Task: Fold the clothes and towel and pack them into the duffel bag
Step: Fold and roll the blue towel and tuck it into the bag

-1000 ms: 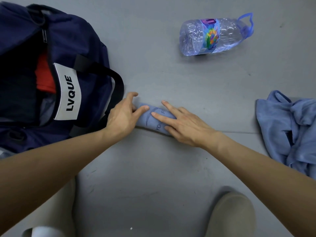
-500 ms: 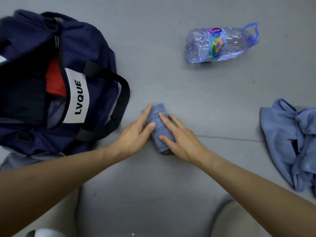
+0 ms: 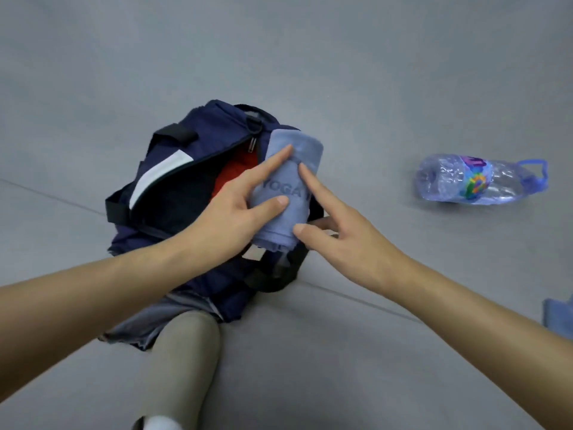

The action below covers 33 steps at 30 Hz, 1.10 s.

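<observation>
A rolled light-blue towel (image 3: 290, 169) printed with "YOGA" is lifted off the floor, over the right edge of the open navy duffel bag (image 3: 198, 156). My left hand (image 3: 238, 209) holds the roll, thumb across its front and fingers along its left side. My right hand (image 3: 338, 231) touches it from the right with a straight forefinger on top and thumb at the lower end. Inside the bag lie a red garment (image 3: 231, 172) and dark clothes.
A clear plastic water bottle (image 3: 474, 180) with a blue handle lies on the grey floor to the right. A corner of a blue garment (image 3: 558, 315) shows at the right edge. My knee (image 3: 183, 352) and a grey cloth (image 3: 142, 324) are below the bag.
The rolled towel has been picked up from the floor and carried left and up over the bag's opening. My view has turned, so the bag sits in the middle.
</observation>
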Motion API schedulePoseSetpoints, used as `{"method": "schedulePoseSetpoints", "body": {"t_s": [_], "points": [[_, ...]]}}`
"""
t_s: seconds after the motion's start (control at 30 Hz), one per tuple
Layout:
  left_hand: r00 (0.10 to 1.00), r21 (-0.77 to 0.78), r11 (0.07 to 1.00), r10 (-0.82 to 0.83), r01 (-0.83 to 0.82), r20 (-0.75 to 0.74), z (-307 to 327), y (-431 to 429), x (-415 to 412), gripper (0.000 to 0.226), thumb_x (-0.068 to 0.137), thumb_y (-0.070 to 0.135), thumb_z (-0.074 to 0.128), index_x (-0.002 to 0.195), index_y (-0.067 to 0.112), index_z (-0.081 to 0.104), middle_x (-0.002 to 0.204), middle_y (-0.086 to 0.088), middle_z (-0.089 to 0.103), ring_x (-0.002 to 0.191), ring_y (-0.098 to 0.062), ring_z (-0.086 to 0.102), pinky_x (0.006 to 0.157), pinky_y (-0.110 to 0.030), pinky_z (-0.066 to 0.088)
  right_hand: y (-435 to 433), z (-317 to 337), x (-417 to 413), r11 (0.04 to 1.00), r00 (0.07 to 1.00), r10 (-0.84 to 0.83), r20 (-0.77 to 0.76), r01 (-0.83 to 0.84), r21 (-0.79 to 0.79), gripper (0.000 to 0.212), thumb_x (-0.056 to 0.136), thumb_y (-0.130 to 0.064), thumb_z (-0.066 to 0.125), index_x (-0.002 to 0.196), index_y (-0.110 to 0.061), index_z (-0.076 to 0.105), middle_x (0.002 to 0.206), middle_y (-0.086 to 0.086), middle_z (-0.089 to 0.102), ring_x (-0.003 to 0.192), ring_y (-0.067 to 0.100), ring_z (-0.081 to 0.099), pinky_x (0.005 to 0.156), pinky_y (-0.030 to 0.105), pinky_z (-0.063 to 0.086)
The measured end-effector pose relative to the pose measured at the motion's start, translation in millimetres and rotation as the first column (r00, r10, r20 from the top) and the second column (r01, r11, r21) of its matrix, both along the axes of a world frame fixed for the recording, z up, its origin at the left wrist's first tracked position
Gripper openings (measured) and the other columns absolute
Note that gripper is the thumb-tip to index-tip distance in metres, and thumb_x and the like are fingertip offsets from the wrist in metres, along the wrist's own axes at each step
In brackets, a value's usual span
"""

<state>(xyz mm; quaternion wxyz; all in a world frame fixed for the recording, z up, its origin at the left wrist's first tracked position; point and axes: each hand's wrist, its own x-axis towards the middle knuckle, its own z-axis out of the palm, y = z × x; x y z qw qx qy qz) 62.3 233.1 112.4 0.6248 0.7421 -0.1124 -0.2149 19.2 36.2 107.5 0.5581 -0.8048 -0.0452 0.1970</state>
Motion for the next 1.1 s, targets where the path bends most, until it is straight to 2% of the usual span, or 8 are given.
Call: {"method": "schedulePoseSetpoints", "body": {"t_s": [0.13,0.23,0.47,0.6,0.7,0.87,1.0,1.1], "points": [[0.983,0.119,0.977,0.172,-0.178,0.057,-21.4,68.3,24.3,0.060,0.100,0.015,0.060,0.144,0.052,0.044,0.144,0.009,0.054,0.129,-0.008,0.056,0.109,-0.039,0.046,40.5,-9.7,17.0,0.994,1.000,0.019,0.013,-0.018,-0.109,0.064,0.099,-0.031,0.056,0.150,-0.056,0.027,0.121,-0.024,0.058,0.091,-0.005,0.063,0.080,0.015,0.043],[0.978,0.241,0.949,0.188,-0.204,0.085,-56.2,100.3,33.4,0.060,0.099,0.014,0.061,0.146,0.048,0.044,0.142,0.008,0.052,0.128,-0.001,0.052,0.113,-0.035,0.041,63.5,-32.7,18.2,0.957,0.998,0.036,0.050,-0.020,-0.291,0.054,0.100,-0.039,0.051,0.147,-0.056,0.033,0.116,-0.023,0.050,0.083,0.003,0.059,0.081,0.024,0.044],[0.998,0.430,0.901,-0.063,0.061,-0.009,-118.0,105.7,17.7,0.066,0.094,0.010,0.065,0.149,0.037,0.041,0.132,-0.008,0.048,0.125,-0.015,0.046,0.102,-0.002,0.025,96.0,-55.7,10.8,0.763,0.988,0.142,-0.053,-0.144,-0.630,0.059,0.094,-0.065,0.043,0.150,-0.053,0.025,0.111,-0.010,0.050,0.100,0.020,0.059,0.084,0.036,0.047],[0.992,0.400,0.909,-0.092,0.117,-0.082,-122.9,106.2,18.8,0.067,0.094,0.009,0.064,0.149,0.041,0.041,0.135,-0.004,0.046,0.126,-0.015,0.046,0.107,-0.013,0.029,96.7,-49.8,6.5,0.669,0.975,0.222,-0.024,-0.170,-0.723,0.039,0.096,-0.056,0.047,0.131,-0.040,0.045,0.107,-0.013,0.051,0.096,0.021,0.061,0.076,0.035,0.047],[0.977,0.396,0.896,-0.156,0.203,-0.148,-121.8,107.6,22.3,0.071,0.092,0.009,0.065,0.149,0.043,0.040,0.134,0.001,0.044,0.124,-0.011,0.044,0.097,-0.003,0.030,89.2,-48.1,5.7,0.659,0.967,0.254,-0.027,-0.193,-0.727,0.023,0.097,-0.050,0.050,0.118,-0.040,0.053,0.103,-0.015,0.054,0.095,0.016,0.060,0.074,0.034,0.047],[0.956,0.412,0.868,-0.209,0.278,-0.205,-123.3,104.5,19.0,0.072,0.094,0.007,0.065,0.152,0.041,0.036,0.141,0.000,0.046,0.121,-0.014,0.051,0.095,-0.006,0.040,94.7,-57.6,-6.7,0.624,0.925,0.373,-0.076,-0.311,-0.717,0.033,0.099,-0.042,0.047,0.132,-0.040,0.044,0.107,-0.011,0.064,0.101,0.022,0.061,0.082,0.039,0.051],[0.951,0.441,0.846,-0.227,0.300,-0.211,-131.9,104.1,15.7,0.078,0.094,0.012,0.064,0.150,0.055,0.031,0.147,0.002,0.050,0.122,-0.015,0.058,0.106,-0.037,0.047,110.6,-78.1,-14.3,0.545,0.909,0.400,-0.113,-0.335,-0.768,0.050,0.102,-0.042,0.043,0.148,-0.039,0.025,0.112,0.005,0.067,0.102,0.035,0.062,0.078,0.039,0.049],[0.970,0.543,0.804,-0.195,0.242,-0.142,-137.3,106.6,12.8,0.081,0.093,0.014,0.062,0.146,0.063,0.026,0.144,0.002,0.052,0.122,-0.019,0.057,0.107,-0.041,0.045,120.6,-85.9,-16.6,0.468,0.903,0.379,-0.201,-0.374,-0.800,0.057,0.102,-0.041,0.046,0.153,-0.030,0.023,0.117,0.012,0.064,0.104,0.038,0.062,0.072,0.039,0.044]]}}
